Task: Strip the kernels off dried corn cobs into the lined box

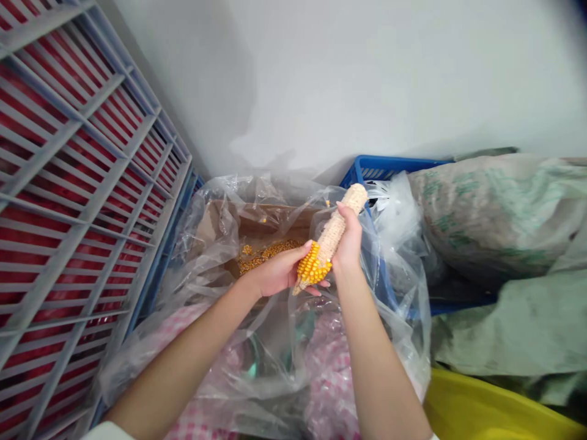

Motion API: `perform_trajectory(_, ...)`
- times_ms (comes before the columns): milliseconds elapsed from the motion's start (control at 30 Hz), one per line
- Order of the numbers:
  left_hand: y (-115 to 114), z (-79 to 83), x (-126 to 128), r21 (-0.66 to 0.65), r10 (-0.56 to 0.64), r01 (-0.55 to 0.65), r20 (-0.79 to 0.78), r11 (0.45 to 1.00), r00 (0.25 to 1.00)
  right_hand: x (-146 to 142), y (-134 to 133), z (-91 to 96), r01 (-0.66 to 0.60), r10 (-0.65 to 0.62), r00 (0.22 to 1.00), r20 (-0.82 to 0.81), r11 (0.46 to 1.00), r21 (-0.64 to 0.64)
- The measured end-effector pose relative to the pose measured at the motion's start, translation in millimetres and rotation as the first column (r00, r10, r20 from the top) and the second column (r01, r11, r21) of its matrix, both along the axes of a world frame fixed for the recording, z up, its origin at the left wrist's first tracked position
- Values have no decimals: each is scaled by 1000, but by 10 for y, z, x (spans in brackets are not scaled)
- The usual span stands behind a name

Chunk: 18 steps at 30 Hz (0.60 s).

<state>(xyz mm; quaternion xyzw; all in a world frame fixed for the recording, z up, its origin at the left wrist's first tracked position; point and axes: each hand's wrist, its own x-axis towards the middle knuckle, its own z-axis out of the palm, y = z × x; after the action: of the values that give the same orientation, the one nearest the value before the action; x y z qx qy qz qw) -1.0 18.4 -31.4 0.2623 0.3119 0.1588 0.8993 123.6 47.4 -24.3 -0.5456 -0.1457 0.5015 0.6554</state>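
Note:
A corn cob [331,235] is held at a slant between both hands. Its upper length is bare and pale, while yellow kernels still cover the lower end. My left hand [285,269] grips that kernel-covered end, thumb on top and fingers underneath. Around the bare part, my right hand [349,237] is closed, its thumb lying along the cob. Below and to the left, loose corn kernels [268,252] lie in a cardboard box [215,227] lined with a clear plastic bag [195,278].
On the left stands a stacked grey plastic crate [82,177] with red behind its slats. A blue basket [398,162] and a stuffed woven sack [495,214] are at the right. A yellow container [486,406] sits lower right. Behind rises a white wall [367,79].

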Motion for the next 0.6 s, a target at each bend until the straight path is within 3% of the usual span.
perform_trajectory(100, 1, 16, 11, -21, 23, -22, 66, 1000, 998, 26, 6, 31, 16, -17, 995, -99, 1000, -18)
perform_trajectory(267, -75, 30, 55, 28, 105, -105, -3, 994, 994, 28, 4, 47, -97, 94, 992, 79, 994, 42)
perform_trajectory(433, -161, 15, 104, 110, 181, -172, -83, 979, 980, -3, -41, 57, -46, 39, 984, 176, 998, 40)
perform_trajectory(600, -197, 55, 99, 100, 190, -181, -87, 978, 978, -43, -82, 76, -27, 17, 983, 182, 998, 56)
